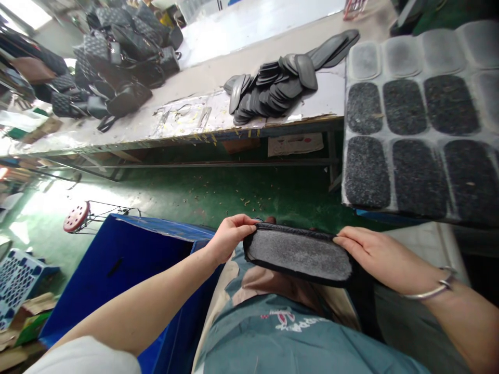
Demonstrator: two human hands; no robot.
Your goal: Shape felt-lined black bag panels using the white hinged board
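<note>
Between my two hands, above my lap, hangs a dark oblong bag piece (300, 254) with rounded ends, a grey fuzzy panel and a black rim. My left hand (233, 235) pinches its upper left corner between thumb and fingers. At the upper right corner my right hand (374, 254) grips the rim, thumb on top; a bracelet circles that wrist. Dark material runs down from the piece beside my right hand, partly hidden by it. Further off to the right, oval dark panels (405, 106) lie in rows on a white-coated board (390, 150).
A long worktable (210, 72) crosses ahead, carrying a heap of grey oval pieces (273, 88) and a pile of black bags (120, 57). A blue bin (117, 280) stands left of my lap. Beyond it are a red-topped stool (76, 216) and a blue pallet (23, 283).
</note>
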